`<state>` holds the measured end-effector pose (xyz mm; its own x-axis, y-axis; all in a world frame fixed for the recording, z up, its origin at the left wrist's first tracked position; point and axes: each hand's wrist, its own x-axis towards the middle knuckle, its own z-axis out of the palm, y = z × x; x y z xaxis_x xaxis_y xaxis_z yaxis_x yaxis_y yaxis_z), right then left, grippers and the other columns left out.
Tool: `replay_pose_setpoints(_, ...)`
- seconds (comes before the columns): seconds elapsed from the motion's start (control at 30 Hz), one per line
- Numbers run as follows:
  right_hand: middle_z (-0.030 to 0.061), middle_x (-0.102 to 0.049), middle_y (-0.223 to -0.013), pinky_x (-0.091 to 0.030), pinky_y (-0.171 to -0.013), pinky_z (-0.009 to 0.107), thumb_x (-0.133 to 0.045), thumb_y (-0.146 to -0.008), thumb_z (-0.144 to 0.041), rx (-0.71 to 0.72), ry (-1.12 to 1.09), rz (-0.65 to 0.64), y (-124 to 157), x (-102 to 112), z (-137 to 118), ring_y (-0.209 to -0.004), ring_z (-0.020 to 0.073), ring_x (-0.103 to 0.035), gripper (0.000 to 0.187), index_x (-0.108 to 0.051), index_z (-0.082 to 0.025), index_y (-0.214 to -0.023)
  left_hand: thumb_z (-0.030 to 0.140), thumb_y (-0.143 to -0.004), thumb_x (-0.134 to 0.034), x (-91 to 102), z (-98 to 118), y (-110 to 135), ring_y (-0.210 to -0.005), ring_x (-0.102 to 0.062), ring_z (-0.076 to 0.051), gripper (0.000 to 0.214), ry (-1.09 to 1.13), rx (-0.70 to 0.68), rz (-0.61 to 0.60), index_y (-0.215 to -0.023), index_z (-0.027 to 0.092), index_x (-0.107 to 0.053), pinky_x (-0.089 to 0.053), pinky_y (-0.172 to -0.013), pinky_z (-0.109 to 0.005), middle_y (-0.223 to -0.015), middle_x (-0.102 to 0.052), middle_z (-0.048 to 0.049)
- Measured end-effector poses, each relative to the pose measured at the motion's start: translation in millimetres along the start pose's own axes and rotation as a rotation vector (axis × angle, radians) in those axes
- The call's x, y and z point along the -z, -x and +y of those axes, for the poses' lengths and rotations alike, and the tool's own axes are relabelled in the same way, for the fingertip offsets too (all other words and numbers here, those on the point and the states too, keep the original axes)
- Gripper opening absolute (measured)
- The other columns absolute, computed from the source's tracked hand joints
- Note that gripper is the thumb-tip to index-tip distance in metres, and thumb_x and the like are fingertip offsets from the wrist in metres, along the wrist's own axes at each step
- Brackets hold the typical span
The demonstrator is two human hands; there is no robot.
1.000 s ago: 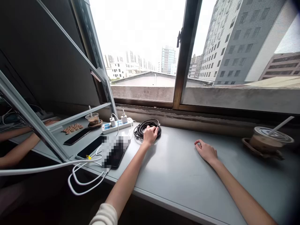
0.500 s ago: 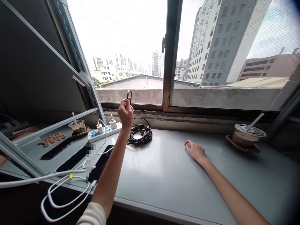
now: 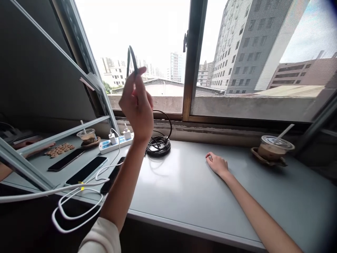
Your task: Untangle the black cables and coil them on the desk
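Note:
My left hand (image 3: 137, 103) is raised in front of the window, its fingers pinched on the end of a black cable (image 3: 131, 59) that sticks up above them. A loop of that cable trails down to the black coil (image 3: 158, 144) lying on the grey table (image 3: 189, 189) by the window ledge. My right hand (image 3: 218, 163) rests palm down on the table to the right of the coil, fingers loosely curled, holding nothing.
A white power strip (image 3: 114, 143) with chargers lies left of the coil. Near it lie two dark phones (image 3: 85, 170), white cables (image 3: 76, 207), small biscuits (image 3: 58, 149) and an iced drink (image 3: 87, 136). Another iced drink (image 3: 273, 149) stands at the right. A metal frame (image 3: 60, 135) slants across the left.
My left hand has gone from resting on the coil to lifting one cable end high, pulling a loop up off the coil. My right hand has stayed on the table.

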<state>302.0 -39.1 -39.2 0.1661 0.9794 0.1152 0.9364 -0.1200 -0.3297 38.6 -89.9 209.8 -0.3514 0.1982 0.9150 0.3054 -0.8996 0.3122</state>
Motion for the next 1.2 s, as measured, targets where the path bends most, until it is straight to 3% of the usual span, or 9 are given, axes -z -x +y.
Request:
replay_pose_setpoints(0.13, 0.0009, -0.066, -0.077, -0.026, -0.056, 0.025, -0.038, -0.085, -0.03, -0.004, -0.009, 0.001, 1, 1, 0, -0.071, 0.0175, -0.058, 0.022, -0.058, -0.025, -0.094, 0.036, -0.093, -0.044, 11.6, -9, 68, -0.034, -0.036, -0.007, 0.028, -0.104, 0.204, -0.348, -0.105, 0.022, -0.065, -0.025, -0.037, -0.021, -0.043, -0.039, 0.0072)
replay_pose_setpoints(0.27, 0.0007, -0.065, -0.077, -0.027, -0.057, 0.025, -0.038, -0.086, -0.03, 0.0, -0.018, -0.001, 2, 1, 0, -0.072, 0.0176, -0.058, 0.022, -0.058, -0.025, -0.094, 0.032, -0.085, -0.056, 27.4, -34, 144, -0.048, -0.051, -0.011, 0.019, -0.433, 0.276, -1.081, -0.092, 0.023, -0.071, -0.034, -0.049, -0.023, -0.051, -0.055, 0.0027)
replay_pose_setpoints(0.33, 0.0008, -0.065, -0.077, -0.027, -0.058, 0.025, -0.037, -0.086, -0.03, -0.001, -0.02, -0.002, 2, 1, 0, -0.072, 0.0178, -0.058, 0.023, -0.058, -0.025, -0.094, 0.033, -0.085, -0.056, 30.4, -44, 166, -0.056, -0.056, -0.013, 0.019, -0.447, 0.307, -1.24, -0.088, 0.023, -0.072, -0.037, -0.053, -0.023, -0.059, -0.062, 0.0008)
replay_pose_setpoints(0.43, 0.0009, -0.066, -0.078, -0.028, -0.058, 0.025, -0.038, -0.086, -0.03, -0.005, -0.019, 0.0, 2, 1, 0, -0.072, 0.0175, -0.058, 0.023, -0.058, -0.024, -0.095, 0.037, -0.089, -0.049, 27.2, -59, 167, -0.071, -0.059, -0.016, 0.028, -0.485, 0.264, -1.154, -0.082, 0.021, -0.071, -0.042, -0.067, -0.026, -0.076, -0.066, -0.0033)
replay_pose_setpoints(0.53, 0.0005, -0.065, -0.077, -0.028, -0.058, 0.025, -0.039, -0.085, -0.03, -0.006, -0.015, 0.004, 1, 0, 0, -0.071, 0.0168, -0.057, 0.022, -0.057, -0.024, -0.095, 0.034, -0.089, -0.049, 24.5, -76, 142, -0.088, -0.057, -0.02, 0.026, -0.65, 0.18, -0.793, -0.083, 0.019, -0.069, -0.04, -0.086, -0.033, -0.086, -0.065, -0.0057)
replay_pose_setpoints(0.63, 0.0005, -0.065, -0.076, -0.028, -0.057, 0.025, -0.039, -0.085, -0.03, -0.011, -0.005, 0.009, 1, 0, -1, -0.069, 0.0166, -0.057, 0.022, -0.058, -0.025, -0.094, 0.035, -0.089, -0.048, 33.2, -97, 118, -0.103, -0.052, -0.024, 0.025, -0.882, 0.285, -0.472, -0.098, 0.02, -0.066, -0.035, -0.094, -0.038, -0.097, -0.063, -0.0078)
replay_pose_setpoints(0.77, 0.0007, -0.065, -0.075, -0.028, -0.056, 0.025, -0.038, -0.086, -0.03, -0.012, 0.005, 0.011, 1, -1, -1, -0.067, 0.0162, -0.057, 0.023, -0.059, -0.025, -0.094, 0.034, -0.087, -0.047, 59.6, -128, 117, -0.124, -0.038, -0.032, 0.042, -1.145, 0.671, -0.498, -0.123, 0.012, -0.053, -0.028, -0.102, -0.044, -0.126, -0.05, -0.0178)
replay_pose_setpoints(0.9, 0.0004, -0.064, -0.073, -0.028, -0.056, 0.025, -0.039, -0.086, -0.03, -0.018, 0.006, 0.007, 1, -1, -1, -0.066, 0.0162, -0.056, 0.022, -0.059, -0.025, -0.094, 0.033, -0.083, -0.053, 83.4, -151, 132, -0.118, -0.044, -0.042, 0.041, -1.154, 0.905, -0.593, -0.106, 0.0, -0.059, -0.034, -0.095, -0.052, -0.117, -0.054, -0.0302)
replay_pose_setpoints(1.2, -0.0003, -0.063, -0.072, -0.028, -0.056, 0.025, -0.039, -0.086, -0.031, -0.022, 0.004, -0.003, 1, -2, 0, -0.067, 0.0165, -0.056, 0.022, -0.058, -0.025, -0.094, 0.017, -0.085, -0.044, 84.1, -163, 139, -0.098, -0.06, -0.029, 0.017, -0.936, 0.835, -0.533, -0.099, 0.011, -0.051, -0.045, -0.083, -0.038, -0.1, -0.061, -0.0189)
